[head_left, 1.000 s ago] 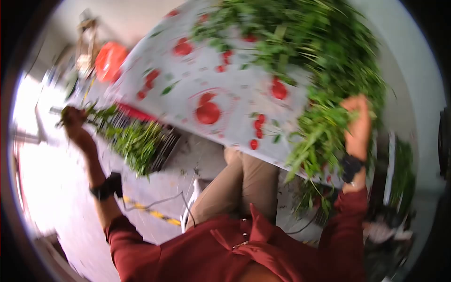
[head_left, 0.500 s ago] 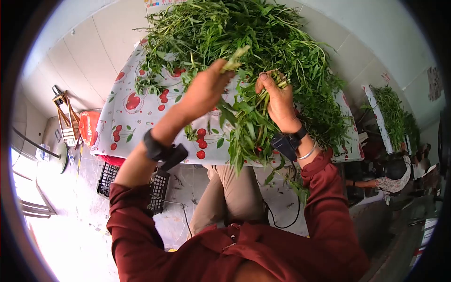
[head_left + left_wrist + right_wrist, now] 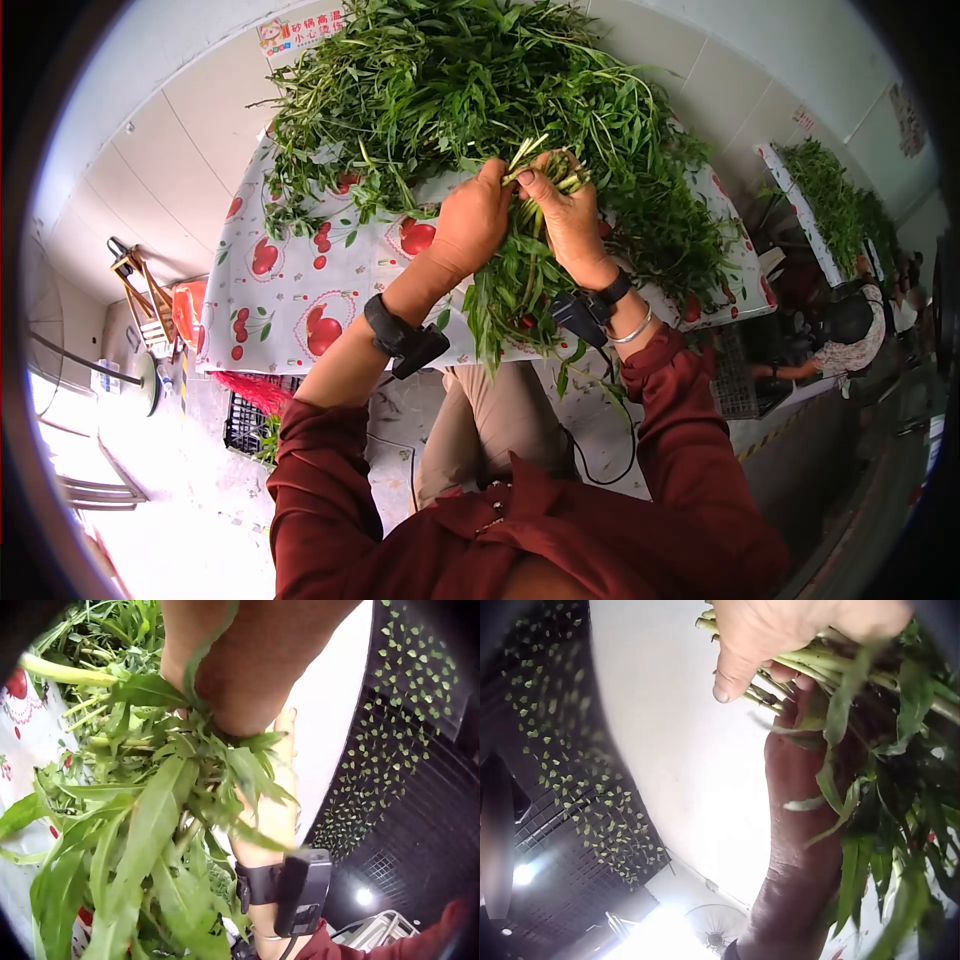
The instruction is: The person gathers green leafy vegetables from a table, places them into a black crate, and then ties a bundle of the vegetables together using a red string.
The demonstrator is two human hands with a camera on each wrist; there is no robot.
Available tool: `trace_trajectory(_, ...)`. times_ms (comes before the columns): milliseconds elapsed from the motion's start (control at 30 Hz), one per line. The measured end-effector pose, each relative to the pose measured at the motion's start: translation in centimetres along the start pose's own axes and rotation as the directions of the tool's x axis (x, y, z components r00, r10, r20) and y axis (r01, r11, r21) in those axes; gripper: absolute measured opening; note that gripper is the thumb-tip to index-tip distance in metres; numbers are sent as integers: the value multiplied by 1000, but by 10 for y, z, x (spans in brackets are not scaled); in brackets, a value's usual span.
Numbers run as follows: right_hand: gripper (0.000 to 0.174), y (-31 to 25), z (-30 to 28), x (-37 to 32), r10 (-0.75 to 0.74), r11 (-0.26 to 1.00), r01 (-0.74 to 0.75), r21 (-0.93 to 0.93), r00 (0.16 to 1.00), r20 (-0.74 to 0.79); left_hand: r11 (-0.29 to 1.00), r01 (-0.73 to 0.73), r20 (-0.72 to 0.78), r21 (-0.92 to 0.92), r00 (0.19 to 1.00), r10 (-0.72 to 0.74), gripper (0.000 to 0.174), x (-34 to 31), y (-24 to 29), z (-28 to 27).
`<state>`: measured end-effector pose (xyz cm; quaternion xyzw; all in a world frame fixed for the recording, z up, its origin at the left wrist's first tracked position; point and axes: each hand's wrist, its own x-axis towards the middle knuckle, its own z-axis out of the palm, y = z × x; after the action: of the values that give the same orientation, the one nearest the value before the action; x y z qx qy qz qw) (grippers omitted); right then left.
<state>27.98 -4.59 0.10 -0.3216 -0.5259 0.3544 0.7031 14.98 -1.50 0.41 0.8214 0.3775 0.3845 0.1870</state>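
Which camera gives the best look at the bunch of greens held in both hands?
The head view: it shows the whole bunch, stem ends gripped by the left hand and right hand, leaves hanging down. The left wrist view shows only leaves close up; the right wrist view, mostly stems under the fingers.

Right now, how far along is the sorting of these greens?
Done: a few greens show at the crate on the floor. In hand: left hand and right hand grip one bunch by its stems. Left: the big pile on the table, seemingly most of the work.
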Motion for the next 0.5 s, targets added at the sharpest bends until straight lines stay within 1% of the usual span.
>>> trace_trajectory(33,20,1,0,0,-24,998,24,-50,1000,-7,1000,5,3,3,1000,-5,18,0,0,3)
trace_trajectory(100,20,2,5,1,-34,998,32,-45,999,-25,992,-46,-81,115,995,55,15,1,0,8)
trace_trajectory(133,19,1,7,1,-47,998,45,-46,998,-45,992,-44,-78,117,996,53,15,0,1,9)
trace_trajectory(200,19,1,7,2,-37,998,35,-61,999,-35,988,-25,-120,149,992,43,13,1,3,9)
trace_trajectory(233,19,0,8,2,-28,996,26,-80,999,-23,988,-26,-118,149,992,43,13,0,4,9)
trace_trajectory(300,16,-1,8,0,-18,998,16,-57,999,-28,985,17,-96,173,995,-1,15,0,5,8)
trace_trajectory(433,14,3,6,1,-11,1000,10,-18,999,-38,985,21,-77,171,997,-8,16,-5,0,4)
trace_trajectory(500,14,4,6,0,-1,1000,1,-4,999,-53,994,-27,-67,106,997,34,16,-10,-4,2)
